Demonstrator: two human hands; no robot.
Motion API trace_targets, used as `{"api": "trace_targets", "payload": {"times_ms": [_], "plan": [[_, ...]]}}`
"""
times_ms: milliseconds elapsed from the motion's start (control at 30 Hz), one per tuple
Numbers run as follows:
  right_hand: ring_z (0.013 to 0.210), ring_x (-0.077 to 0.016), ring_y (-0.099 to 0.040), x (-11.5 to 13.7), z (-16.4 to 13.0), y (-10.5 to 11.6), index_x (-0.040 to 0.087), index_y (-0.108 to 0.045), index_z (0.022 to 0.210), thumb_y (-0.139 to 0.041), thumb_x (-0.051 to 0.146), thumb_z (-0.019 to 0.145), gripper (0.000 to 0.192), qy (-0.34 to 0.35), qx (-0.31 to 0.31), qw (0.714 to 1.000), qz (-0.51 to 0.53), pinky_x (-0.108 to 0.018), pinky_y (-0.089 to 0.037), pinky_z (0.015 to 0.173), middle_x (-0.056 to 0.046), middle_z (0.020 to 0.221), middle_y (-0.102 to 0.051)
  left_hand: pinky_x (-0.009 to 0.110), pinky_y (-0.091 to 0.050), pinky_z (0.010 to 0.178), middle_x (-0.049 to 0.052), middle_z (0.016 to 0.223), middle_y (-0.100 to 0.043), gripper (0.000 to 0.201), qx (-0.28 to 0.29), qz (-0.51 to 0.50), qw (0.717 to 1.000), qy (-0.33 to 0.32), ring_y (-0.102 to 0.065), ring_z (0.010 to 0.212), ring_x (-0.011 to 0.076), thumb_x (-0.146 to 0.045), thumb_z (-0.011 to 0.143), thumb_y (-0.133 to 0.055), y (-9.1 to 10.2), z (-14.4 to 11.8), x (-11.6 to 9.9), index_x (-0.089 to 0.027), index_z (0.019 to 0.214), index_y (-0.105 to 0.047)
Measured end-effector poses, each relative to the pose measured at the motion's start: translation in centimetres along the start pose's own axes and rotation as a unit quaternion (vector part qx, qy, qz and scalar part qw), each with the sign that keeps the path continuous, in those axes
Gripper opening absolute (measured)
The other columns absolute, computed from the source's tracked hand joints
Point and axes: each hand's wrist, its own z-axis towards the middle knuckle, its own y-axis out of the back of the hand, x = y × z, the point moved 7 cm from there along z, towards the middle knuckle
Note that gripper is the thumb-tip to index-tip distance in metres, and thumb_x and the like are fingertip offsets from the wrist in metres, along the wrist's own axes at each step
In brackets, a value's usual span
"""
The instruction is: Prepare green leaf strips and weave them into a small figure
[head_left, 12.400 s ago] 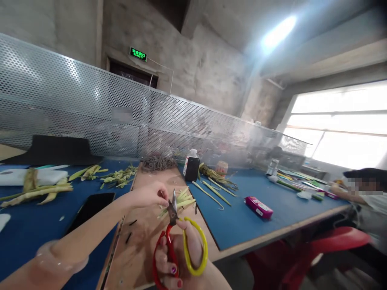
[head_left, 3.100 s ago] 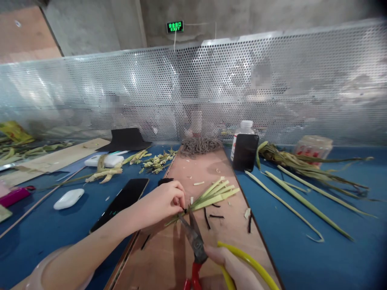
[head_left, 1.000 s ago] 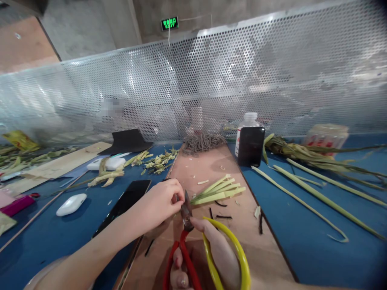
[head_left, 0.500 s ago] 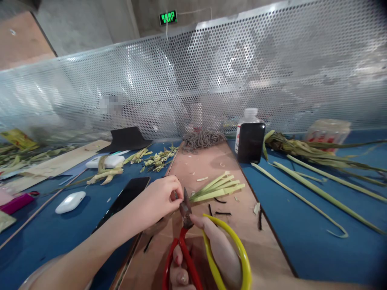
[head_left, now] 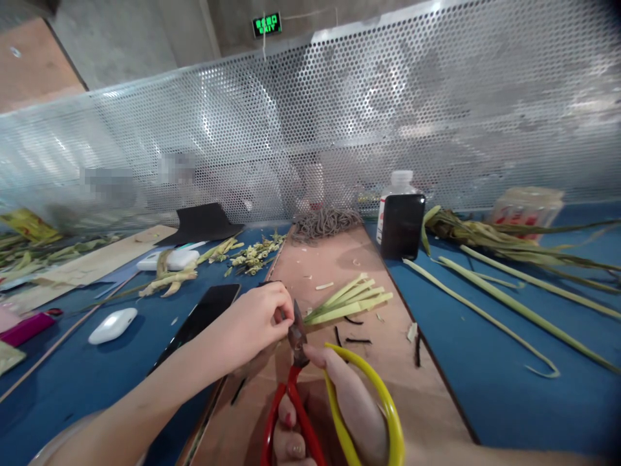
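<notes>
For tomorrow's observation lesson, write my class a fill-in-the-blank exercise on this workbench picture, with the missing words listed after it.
1. The right hand holds scissors with one red handle loop and one ______ handle loop.
2. The left hand pinches one end of a bundle of pale green strips lying on the ______ board.
3. The dark phone lies flat on the ______ table cover.
4. The white earbud case lies to the ______ of that phone.

Missing words: yellow; brown; blue; left
</notes>
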Motion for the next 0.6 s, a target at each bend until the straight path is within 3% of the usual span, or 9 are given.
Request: {"api": "trace_targets", "payload": {"times_ms": [133,267,433,600], "plan": [[0.035,-0.0096,-0.038,-0.4,0.2,0.4,0.016,-0.049,0.054,0.004,0.07,0.077,0.079,0.018,0.074,0.997,0.001,-0.019,-0.025,0.036,-0.001,0.044,-0.042,0.024,-0.044,0.068,0.001,0.083,-0.057,0.012,0.0,-0.005,1.0,-0.002,-0.057,0.068,0.0117,-0.012,0.076,-0.049,-0.2,0.0,0.0,-0.017,0.067,-0.055],[0.037,-0.0092,-0.037,-0.7,0.7,1.0,0.018,-0.047,0.055,-0.01,0.079,0.071,0.073,0.035,0.097,0.994,-0.019,-0.023,-0.034,0.042,0.001,0.045,-0.041,0.024,-0.044,0.069,0.001,0.083,-0.056,0.011,0.001,-0.006,1.0,-0.004,-0.057,0.068,0.0119,-0.012,0.076,-0.049,-0.4,0.0,0.0,-0.017,0.067,-0.054],[0.032,-0.0088,-0.032,-1.0,1.6,1.5,0.021,-0.042,0.053,0.001,0.084,0.064,0.078,0.041,0.11,0.992,-0.037,-0.026,-0.038,0.042,0.003,0.04,-0.039,0.025,-0.044,0.069,0.001,0.082,-0.056,0.011,0.0,-0.002,1.0,-0.003,-0.056,0.068,0.0121,-0.011,0.076,-0.048,-0.3,0.0,-0.1,-0.017,0.068,-0.054],[0.033,-0.011,-0.037,-1.0,1.2,1.3,0.02,-0.044,0.056,0.011,0.073,0.072,0.078,0.007,0.07,0.998,0.003,-0.024,-0.034,0.038,0.0,0.041,-0.042,0.025,-0.044,0.068,0.001,0.083,-0.056,0.01,-0.004,0.0,1.0,-0.004,-0.056,0.069,0.0123,-0.011,0.076,-0.048,-0.3,0.0,0.0,-0.017,0.07,-0.055]]}}
